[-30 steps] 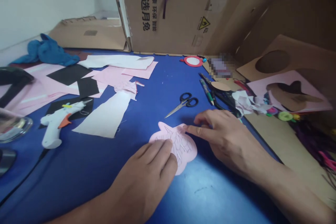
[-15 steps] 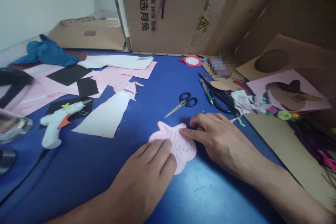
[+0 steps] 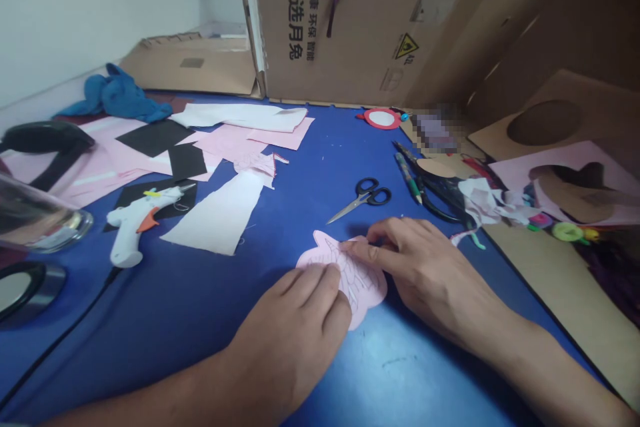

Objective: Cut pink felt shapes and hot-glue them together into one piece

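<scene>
A pink cutout (image 3: 367, 281) with a wavy rim and dark drawn lines lies on the blue table (image 3: 320, 167). My left hand (image 3: 305, 320) rests on its left side, fingers together and curved down onto it. One digit of my right hand (image 3: 425, 263) reaches onto the cutout's upper part, while the other fingers curl beside its upper right edge. Both hands hide parts of the cutout, and the left thumb is out of sight. Just beyond it lie black-handled scissors (image 3: 363, 200), blades pointing left toward the cutout.
At left are a white glue gun (image 3: 130, 227), a glass (image 3: 45, 223) and white fabric (image 3: 220, 217). Pink and black sheets lie behind them. To the right lie a green pen (image 3: 409, 178), crumpled white paper (image 3: 483, 200) and black-handled pliers (image 3: 440, 193). A cardboard wall (image 3: 360, 40) borders the back.
The whole view has shifted, so things appear further right. My right hand's digit lies slightly further over the cutout's top; my left hand keeps its place on it.
</scene>
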Motion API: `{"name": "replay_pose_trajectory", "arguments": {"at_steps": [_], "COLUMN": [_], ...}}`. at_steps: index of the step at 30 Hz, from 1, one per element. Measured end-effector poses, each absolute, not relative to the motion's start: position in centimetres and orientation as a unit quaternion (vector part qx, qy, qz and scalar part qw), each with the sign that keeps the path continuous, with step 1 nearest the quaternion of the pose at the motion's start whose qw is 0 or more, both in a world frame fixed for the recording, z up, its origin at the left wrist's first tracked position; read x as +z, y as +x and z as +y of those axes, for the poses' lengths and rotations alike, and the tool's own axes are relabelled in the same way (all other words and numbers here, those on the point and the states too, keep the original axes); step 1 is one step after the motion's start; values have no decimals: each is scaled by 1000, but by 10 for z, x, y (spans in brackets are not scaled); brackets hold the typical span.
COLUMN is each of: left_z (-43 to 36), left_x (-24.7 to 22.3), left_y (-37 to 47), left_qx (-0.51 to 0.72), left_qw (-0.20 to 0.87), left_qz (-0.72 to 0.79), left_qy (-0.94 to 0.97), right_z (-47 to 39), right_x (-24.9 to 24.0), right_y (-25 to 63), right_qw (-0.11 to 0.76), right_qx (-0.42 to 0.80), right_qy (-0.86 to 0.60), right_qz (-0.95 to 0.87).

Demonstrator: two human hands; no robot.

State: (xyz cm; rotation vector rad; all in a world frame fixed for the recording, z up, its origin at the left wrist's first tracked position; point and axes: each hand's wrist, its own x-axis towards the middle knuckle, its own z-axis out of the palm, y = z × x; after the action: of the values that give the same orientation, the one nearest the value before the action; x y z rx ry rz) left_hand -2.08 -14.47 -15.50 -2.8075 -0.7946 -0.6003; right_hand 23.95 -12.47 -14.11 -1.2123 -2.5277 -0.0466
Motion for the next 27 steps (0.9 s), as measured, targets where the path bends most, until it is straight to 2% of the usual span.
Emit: {"name": "replay_pose_trajectory", "arguments": {"at_steps": [3, 7, 15, 21, 24, 27], "left_z": [-144, -144, -142, -142, -134, -117], "left_x": [-155, -155, -154, -152, -149, -142], "left_y": [-21, -22, -21, -21, -26, -38], "left_qx": [-196, -198, -200, -226, -264, -307], "left_qw": [84, 81, 86, 84, 15, -127], "left_qz": [-266, -264, -259, -246, -275, -374], "left_qy": [-940, -940, -941, -939, -925, -866], "right_z": [-121, -119, -116, -116, -115, -113], "right_x": [-142, -143, -140, -129, -125, -123], "right_y": [244, 248, 248, 249, 254, 258], "right_qw": [198, 274, 363, 382, 389, 411], "right_qx": [-11, 58, 136, 194, 316, 476], "right_qy": [-448, -474, -518, -522, -536, -516], "right_qz": [-872, -835, -763, -738, -680, -582]}}
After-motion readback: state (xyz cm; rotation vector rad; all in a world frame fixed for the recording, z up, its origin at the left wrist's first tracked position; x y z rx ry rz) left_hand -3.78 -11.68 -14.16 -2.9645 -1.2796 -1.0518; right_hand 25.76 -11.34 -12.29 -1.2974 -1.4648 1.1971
